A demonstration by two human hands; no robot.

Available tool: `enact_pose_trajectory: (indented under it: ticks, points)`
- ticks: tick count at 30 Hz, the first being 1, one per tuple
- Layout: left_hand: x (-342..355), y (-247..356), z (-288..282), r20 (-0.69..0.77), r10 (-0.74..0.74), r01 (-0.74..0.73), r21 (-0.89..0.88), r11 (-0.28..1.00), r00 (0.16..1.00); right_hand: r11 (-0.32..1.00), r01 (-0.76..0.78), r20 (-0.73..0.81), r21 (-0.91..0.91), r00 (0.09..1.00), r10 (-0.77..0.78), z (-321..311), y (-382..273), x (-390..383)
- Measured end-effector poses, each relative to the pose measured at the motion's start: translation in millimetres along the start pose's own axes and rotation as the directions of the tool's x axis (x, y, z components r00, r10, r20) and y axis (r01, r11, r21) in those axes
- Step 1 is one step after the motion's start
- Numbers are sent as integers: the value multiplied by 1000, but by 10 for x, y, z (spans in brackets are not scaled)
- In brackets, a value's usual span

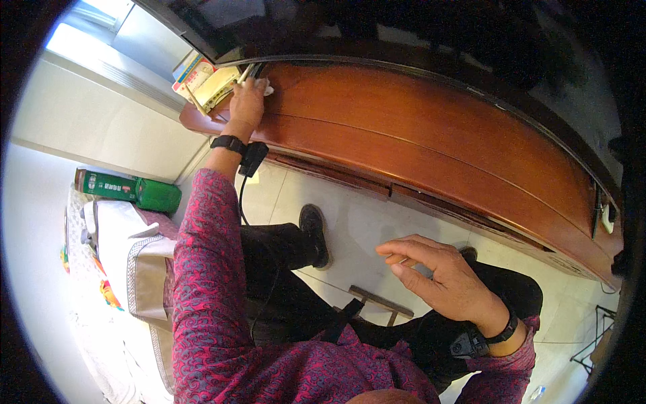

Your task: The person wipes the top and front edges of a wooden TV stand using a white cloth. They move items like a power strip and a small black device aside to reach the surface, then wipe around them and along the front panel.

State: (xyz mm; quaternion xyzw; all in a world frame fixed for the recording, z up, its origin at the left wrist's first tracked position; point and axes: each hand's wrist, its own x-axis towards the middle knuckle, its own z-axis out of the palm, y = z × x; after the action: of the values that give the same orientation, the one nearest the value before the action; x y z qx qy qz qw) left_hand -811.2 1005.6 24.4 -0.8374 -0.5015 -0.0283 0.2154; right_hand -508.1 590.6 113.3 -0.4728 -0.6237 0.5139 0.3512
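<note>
My left hand reaches to the left end of a reddish-brown wooden cabinet. Its fingers are bent over a crumpled white cloth or tissue, of which only a bit shows beside them on the cabinet top. Right by that hand are a pale yellow box-like thing and a colourful printed carton. Over my lap hovers my right hand, empty, with its fingers curved and the thumb apart from them. A black strap with a small device is on each wrist.
A large black screen stands along the cabinet's back edge. At left, a green carton lies by a cloth-covered seat. A dark cable hangs from my left wrist. A black wire rack stands at far right.
</note>
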Motion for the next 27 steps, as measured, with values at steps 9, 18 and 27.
enact_pose_trajectory:
  ticks: [9, 18, 27]
  points:
    - [358, 359, 204, -65, -46, 50, 64, 997, 997, 999, -54, 14, -6, 998, 54, 4, 26, 63]
    - [465, 488, 48, -240, 427, -478, -227, 849, 872, 999, -20, 16, -28, 1000, 21, -8, 20, 60]
    - [296, 396, -64, -166, 152, -180, -166, 970, 974, 999, -4, 2, -51, 1000, 4, -9, 13, 8]
